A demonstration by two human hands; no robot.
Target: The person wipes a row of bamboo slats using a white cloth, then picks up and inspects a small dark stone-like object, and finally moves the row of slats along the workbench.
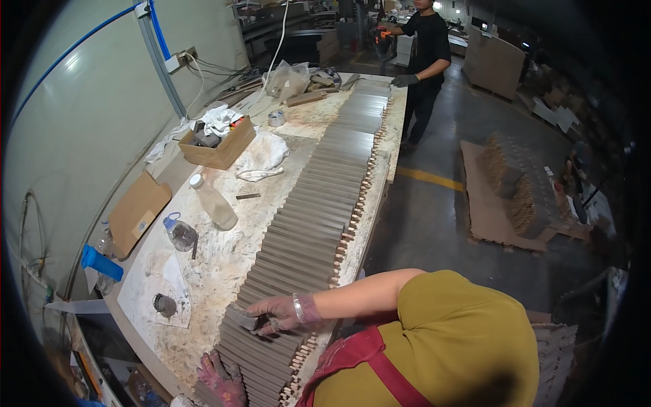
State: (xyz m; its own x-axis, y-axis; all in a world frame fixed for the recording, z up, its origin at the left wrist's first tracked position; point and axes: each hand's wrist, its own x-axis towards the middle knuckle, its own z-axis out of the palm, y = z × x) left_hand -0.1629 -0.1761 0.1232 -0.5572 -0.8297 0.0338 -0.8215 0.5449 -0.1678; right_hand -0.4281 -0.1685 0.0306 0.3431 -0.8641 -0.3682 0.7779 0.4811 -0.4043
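Observation:
A long row of grey-brown wooden slats (pixel 298 224) lies side by side along the table, their pale pegged ends lined up on the right. My right hand (pixel 281 313), in a stained glove with a silver band at the wrist, is closed on a small grey block (pixel 243 317) that touches the near slats. My left hand (pixel 222 381), in a pink and grey stained glove, rests with fingers stretched out at the left ends of the nearest slats. Its wrist is hidden at the lower edge.
Left of the slats stand a whitish bottle (pixel 215 203), a clear jug (pixel 180 232), a dark jar (pixel 164 305) and a blue-capped bottle (pixel 102 262). Farther back are a wooden box (pixel 218 152), a white cloth (pixel 263 156) and a tape roll (pixel 277 118). A person (pixel 427 61) stands at the far end.

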